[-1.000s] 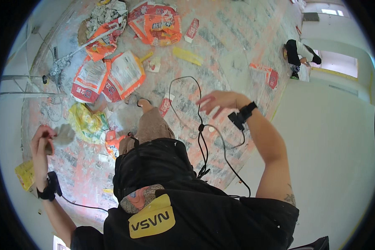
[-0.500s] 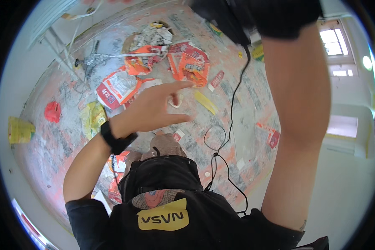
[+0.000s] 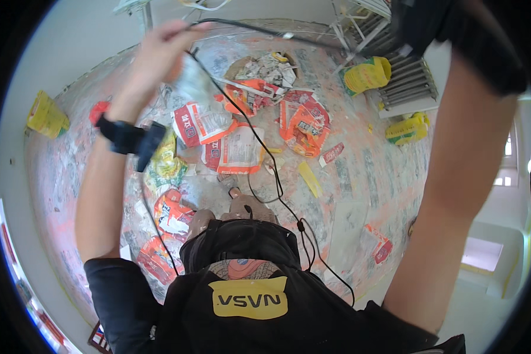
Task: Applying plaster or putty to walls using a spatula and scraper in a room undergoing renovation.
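High on the left, my left hand (image 3: 162, 59) has its fingers pinched on a thin black cable (image 3: 259, 30). A black watch-like device sits on that wrist (image 3: 127, 135). From the hand, the cable runs across to a black shape (image 3: 419, 26) at the upper right. My right arm (image 3: 466, 135) is raised to that shape, with a wide black band (image 3: 489, 53) at the wrist. The right fingers are lost in the dark shape. Another stretch of cable (image 3: 259, 138) hangs from near my left hand down to a knot (image 3: 301, 225) in front of me.
Torn orange and white bags (image 3: 236, 147) litter the stained floor, with a rubble pile (image 3: 265, 68) beyond. A yellow bucket (image 3: 47, 115) stands at the left wall, another yellow container (image 3: 369, 75) at the far right. Metal racks (image 3: 410, 82) lie beside it. A yellow strip (image 3: 310, 179) lies nearer.
My left hand has risen from the middle to the upper left, and its open fingers have closed on the cable. The right arm has swung outward to the right. The view has shifted.
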{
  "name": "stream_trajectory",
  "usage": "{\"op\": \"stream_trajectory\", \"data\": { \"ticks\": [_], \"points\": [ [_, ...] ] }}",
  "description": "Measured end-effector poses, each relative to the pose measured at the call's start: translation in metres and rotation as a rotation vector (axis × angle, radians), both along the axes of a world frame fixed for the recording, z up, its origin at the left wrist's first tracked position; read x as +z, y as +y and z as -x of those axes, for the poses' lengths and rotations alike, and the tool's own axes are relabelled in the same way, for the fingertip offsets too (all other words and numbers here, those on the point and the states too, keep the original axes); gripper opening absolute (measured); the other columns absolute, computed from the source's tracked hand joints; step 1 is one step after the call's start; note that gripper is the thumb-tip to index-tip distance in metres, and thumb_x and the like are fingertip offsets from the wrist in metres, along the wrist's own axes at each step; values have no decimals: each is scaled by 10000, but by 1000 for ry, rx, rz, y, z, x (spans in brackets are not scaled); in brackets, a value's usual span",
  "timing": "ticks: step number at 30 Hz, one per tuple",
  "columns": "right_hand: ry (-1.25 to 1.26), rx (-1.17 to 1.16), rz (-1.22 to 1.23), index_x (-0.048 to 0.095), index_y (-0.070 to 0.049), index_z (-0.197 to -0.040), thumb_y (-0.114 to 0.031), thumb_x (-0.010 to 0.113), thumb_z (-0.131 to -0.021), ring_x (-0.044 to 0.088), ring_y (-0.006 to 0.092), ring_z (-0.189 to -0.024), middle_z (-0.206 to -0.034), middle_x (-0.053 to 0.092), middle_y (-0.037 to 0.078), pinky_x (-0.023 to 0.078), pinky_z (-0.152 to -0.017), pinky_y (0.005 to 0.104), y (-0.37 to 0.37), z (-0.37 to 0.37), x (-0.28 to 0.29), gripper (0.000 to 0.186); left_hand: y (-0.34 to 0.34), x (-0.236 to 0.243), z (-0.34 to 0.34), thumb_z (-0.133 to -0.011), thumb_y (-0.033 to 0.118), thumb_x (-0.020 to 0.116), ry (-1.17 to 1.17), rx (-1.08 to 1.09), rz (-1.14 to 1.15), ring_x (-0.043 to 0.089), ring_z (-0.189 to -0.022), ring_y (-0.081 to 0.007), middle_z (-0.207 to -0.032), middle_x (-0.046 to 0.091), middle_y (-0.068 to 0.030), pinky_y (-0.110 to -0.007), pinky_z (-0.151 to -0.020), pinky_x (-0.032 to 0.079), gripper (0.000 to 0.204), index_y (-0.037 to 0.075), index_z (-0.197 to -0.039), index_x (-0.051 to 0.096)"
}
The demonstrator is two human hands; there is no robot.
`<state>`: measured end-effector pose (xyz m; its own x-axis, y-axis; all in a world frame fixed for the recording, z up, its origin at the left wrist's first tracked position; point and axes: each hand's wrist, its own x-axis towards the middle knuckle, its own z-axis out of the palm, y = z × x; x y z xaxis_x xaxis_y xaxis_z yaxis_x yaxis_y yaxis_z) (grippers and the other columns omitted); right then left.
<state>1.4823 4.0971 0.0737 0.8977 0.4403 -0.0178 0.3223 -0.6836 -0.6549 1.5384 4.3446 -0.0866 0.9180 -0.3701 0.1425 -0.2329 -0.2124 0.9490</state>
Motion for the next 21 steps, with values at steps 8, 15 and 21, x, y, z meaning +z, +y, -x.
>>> {"op": "stream_trajectory", "data": {
  "ticks": [8, 15, 21],
  "points": [
    [167, 147, -223, 684, -49, -1189, -346, 691, -929, 666, 113, -876, -940, 710, 39, 529, -785, 288, 30, 1, -113, 395, 99, 8, 14, -933, 163, 674, -813, 232, -583, 497, -597, -85, -813, 638, -3, -282, -565, 433, 182, 59, -1062, 600],
    [-136, 92, -527, 602, -9, -1295, -434, 610, -979, 646, 181, -943, -1065, 688, 101, 537, -919, 333, -11, -34, -15, 529, 196, -83, 7, -959, 250, 644, -190, 251, -715, 612, -710, -111, -770, 656, -54, -287, -645, 466, 258, -2, -1016, 628],
    [98, 268, -134, 619, -51, -1299, -437, 651, -936, 667, 185, -964, -1044, 703, 107, 526, -883, 315, 5, 4, -53, 531, 140, -50, 58, -1009, 278, 597, 275, 103, -543, 500, -511, -46, -753, 629, -15, -236, -432, 343, 274, 30, -906, 655]
  ]
}}
